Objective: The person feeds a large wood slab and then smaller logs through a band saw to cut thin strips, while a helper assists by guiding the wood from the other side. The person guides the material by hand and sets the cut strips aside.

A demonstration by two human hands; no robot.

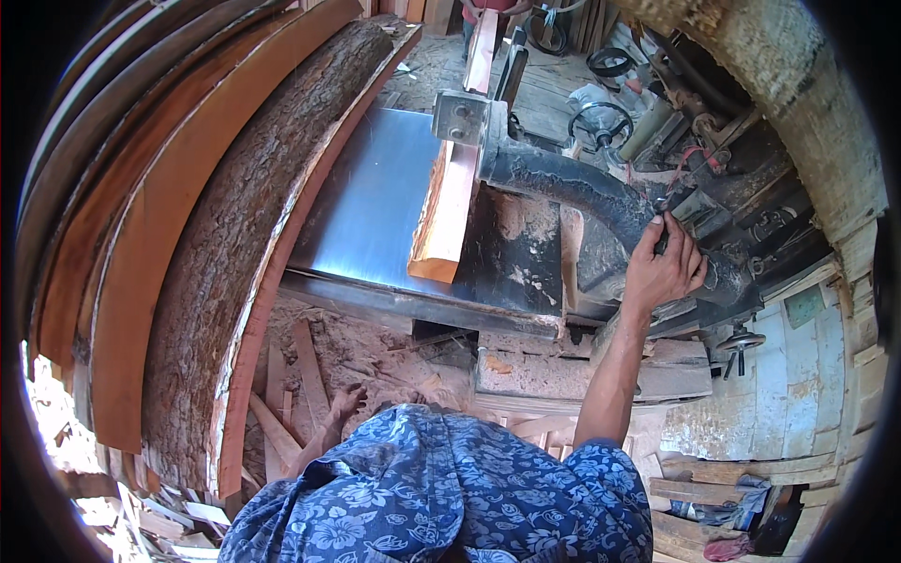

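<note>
My right hand (664, 266) is stretched forward, its fingers wrapped round a small dark handle (663, 235) on the curved black arm (572, 178) of a saw machine. Low beside my body hangs my left hand (347, 402), fingers loosely apart and nothing seen in them. A long sawn timber (451, 211) with a rough, orange-brown side lies lengthwise on the shiny metal table (371, 206). It passes beneath a bolted metal guide block (460, 117) at the end of the arm. The blade itself cannot be made out.
Large bark-edged slabs (249, 178) lean along the left. A person (507, 7) stands at the timber's far end. Handwheels (601, 124) and machine parts fill the right. Sawdust-covered beams (535, 373) lie before the table, with offcuts (310, 366) on the floor.
</note>
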